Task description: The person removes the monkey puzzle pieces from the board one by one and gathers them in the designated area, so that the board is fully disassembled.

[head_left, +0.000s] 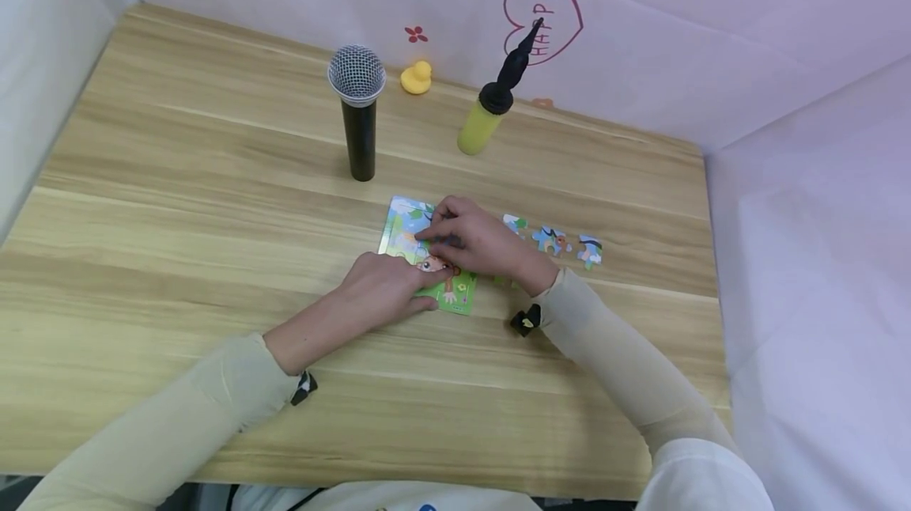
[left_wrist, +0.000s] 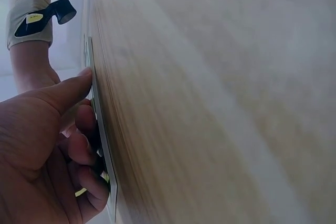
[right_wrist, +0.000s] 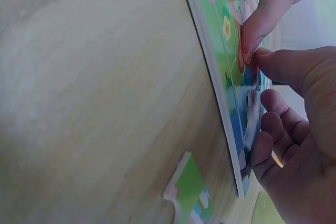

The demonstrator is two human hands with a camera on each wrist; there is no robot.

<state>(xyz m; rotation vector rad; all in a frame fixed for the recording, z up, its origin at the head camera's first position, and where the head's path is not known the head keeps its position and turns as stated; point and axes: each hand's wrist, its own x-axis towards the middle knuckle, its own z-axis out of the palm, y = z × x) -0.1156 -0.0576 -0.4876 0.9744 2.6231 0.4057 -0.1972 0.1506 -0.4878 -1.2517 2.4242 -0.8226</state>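
Note:
A colourful jigsaw puzzle on a thin board lies on the table, partly hidden under both hands. My left hand rests on its lower left part, with the index finger pressing the picture. In the left wrist view, that thumb lies at the board's edge, and the other fingers bend against its face. From the right, my right hand reaches over the upper part. The right wrist view shows its thumb pressing the picture beside the left index fingertip, with the other fingertips set apart on the surface.
Loose puzzle pieces lie right of the board, some partly behind the right wrist. A microphone stands behind it, with a yellow rubber duck and a yellow-green bottle with a black nozzle further back. White cloth walls border the table.

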